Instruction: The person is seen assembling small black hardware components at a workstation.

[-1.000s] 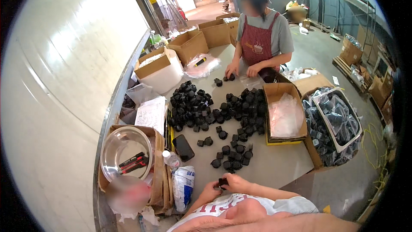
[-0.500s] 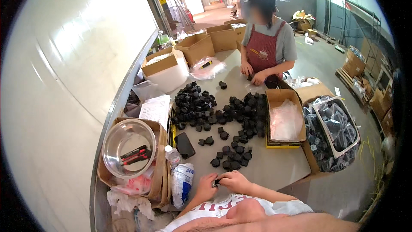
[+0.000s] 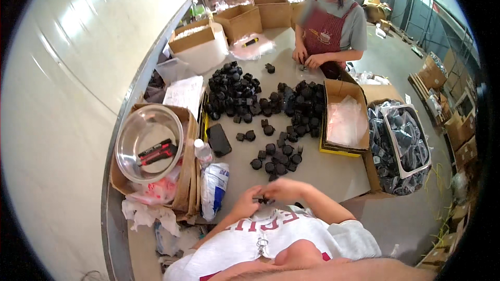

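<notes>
Near the edge of the table (image 3: 333,177), the right hand (image 3: 284,189) pinches a small, mostly hidden black part (image 3: 264,200) just below a cluster of black pieces (image 3: 279,160), while the left hand (image 3: 247,204) meets it, its own grip impossible to tell.

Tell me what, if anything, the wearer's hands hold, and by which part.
A small black piece, between the left hand and right hand; which part they grip is hidden.

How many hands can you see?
4. The wearer's left hand and right hand are close together by the white shirt. The co-worker's one hand and other hand are across the table. Some fingers are hidden.
</notes>
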